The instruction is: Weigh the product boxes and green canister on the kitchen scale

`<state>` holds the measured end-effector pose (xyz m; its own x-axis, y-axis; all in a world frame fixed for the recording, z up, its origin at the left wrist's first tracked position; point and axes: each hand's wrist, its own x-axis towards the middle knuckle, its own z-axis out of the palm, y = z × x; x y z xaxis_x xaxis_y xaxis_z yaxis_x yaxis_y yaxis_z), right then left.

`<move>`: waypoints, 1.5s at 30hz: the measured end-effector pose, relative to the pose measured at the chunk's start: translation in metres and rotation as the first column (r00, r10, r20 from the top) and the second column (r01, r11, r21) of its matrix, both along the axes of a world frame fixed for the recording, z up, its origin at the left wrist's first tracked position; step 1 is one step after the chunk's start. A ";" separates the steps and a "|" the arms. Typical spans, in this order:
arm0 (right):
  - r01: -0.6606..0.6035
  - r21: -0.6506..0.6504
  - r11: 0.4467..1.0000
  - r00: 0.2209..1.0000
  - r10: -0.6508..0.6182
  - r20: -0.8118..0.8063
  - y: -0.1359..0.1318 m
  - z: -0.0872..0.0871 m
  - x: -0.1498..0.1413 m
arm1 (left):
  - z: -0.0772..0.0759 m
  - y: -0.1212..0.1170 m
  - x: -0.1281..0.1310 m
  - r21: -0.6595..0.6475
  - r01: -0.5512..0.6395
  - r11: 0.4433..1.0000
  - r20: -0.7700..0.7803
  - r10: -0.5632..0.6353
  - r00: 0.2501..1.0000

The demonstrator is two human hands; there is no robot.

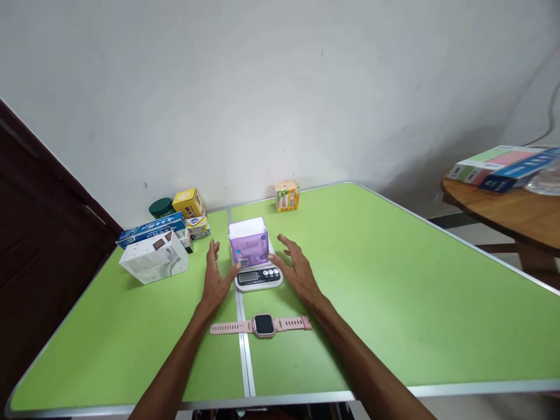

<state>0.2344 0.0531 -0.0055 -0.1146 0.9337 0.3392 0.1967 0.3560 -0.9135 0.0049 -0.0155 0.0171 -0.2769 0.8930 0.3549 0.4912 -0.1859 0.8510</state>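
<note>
Reading the green tabletop (394, 291) as a clock face with twelve toward the wall (280, 105), the purple pack (250, 249) sits on the white scale (259, 285), in the gap between the two hands. It lies between one and two o'clock from the left hand (216, 281) and around ten o'clock from the right hand (301, 277). Both hands are apart and unclosed, fingers spread and palms turned inward, and neither grips anything. Each thumb comes right up to a side of the pack, so neither hand is plainly nearer; whether either thumb touches, I cannot tell. The pack is a squat block without a marked long axis, its broad front running from nine to three and facing six. Its wrapper looks like thin, slightly glossy printed film, with a plain white top. The scale is smooth, rounded plastic, carrying a grey rectangular display (248, 276) and round pale buttons on a dark panel. At six o'clock from it, the pink watch (264, 325) lies flat, its rubbery-looking strap stretched from nine to three, pierced with holes, around a squarish dark face. Crisp-edged card shapes stand farther out: a white box (155, 258) near nine, a yellow box (188, 202) near ten, an orange box (287, 196) between one and two.
</note>
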 end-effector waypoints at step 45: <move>0.546 0.096 0.833 0.790 -0.549 0.274 0.263 -0.056 0.094 | 0.156 0.043 0.095 0.393 0.286 0.874 0.247 -0.400 0.883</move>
